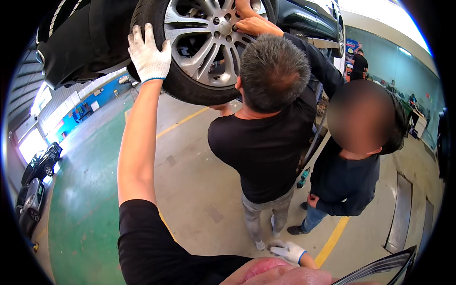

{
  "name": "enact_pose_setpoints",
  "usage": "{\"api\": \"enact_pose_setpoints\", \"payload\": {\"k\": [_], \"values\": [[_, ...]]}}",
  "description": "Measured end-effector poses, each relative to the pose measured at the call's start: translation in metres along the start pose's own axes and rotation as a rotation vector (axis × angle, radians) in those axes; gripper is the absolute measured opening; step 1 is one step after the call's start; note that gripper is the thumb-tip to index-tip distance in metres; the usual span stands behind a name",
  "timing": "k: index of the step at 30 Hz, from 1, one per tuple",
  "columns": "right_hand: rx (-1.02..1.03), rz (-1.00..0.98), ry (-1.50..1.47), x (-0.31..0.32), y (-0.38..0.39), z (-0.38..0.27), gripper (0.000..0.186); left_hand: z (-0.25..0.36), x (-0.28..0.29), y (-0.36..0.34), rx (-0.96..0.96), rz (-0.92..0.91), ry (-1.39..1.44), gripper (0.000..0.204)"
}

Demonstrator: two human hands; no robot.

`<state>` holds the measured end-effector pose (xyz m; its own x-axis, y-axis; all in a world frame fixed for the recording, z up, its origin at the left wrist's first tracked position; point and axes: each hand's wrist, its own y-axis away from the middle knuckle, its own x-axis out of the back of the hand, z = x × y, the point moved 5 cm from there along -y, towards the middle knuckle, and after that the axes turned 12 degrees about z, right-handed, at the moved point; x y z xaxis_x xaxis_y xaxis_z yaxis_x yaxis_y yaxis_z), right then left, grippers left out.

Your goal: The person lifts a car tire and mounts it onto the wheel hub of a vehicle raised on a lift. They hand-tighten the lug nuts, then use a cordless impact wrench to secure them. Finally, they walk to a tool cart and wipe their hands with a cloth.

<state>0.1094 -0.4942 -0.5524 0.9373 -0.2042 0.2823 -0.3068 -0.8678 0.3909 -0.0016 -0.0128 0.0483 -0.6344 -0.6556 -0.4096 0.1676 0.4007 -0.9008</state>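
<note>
My left hand (148, 53), in a white glove, lies with fingers spread against the tire (192, 92) of a raised car wheel with a silver multi-spoke rim (199, 33). My right hand (287, 251), also gloved, hangs low at the bottom, fingers extended, with nothing visible in it. A co-worker in a black T-shirt (256, 147) stands at the wheel. Bare hands (249, 23) reach to the bolts at the upper right of the hub; whose each is, I cannot fully tell. A second person in dark clothes (344, 185) stands at the right.
The car's black bumper (80, 47) is at upper left, another raised car (313, 16) at top right. Parked cars (35, 190) line the left. A teal power tool (303, 178) is low behind the co-workers. Floor plates (398, 211) lie at right. A distant person (358, 64) stands near the wall.
</note>
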Motion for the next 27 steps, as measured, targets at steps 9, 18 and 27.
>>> {"api": "enact_pose_setpoints", "payload": {"k": [9, 18, 27], "values": [[1.305, 0.534, 0.178, 0.013, -0.042, -0.44, 0.039, -0.01, 0.008, -0.004, -0.056, -0.11, -0.154, 0.084], [0.869, 1.646, -0.241, 0.185, -0.219, -0.705, 0.043, -0.007, 0.011, -0.003, -0.03, -0.102, -0.084, 0.082], [0.778, 1.699, 0.466, 0.234, -0.241, -0.764, 0.038, -0.006, 0.007, -0.024, 0.041, -0.268, 0.005, 0.075]]}}
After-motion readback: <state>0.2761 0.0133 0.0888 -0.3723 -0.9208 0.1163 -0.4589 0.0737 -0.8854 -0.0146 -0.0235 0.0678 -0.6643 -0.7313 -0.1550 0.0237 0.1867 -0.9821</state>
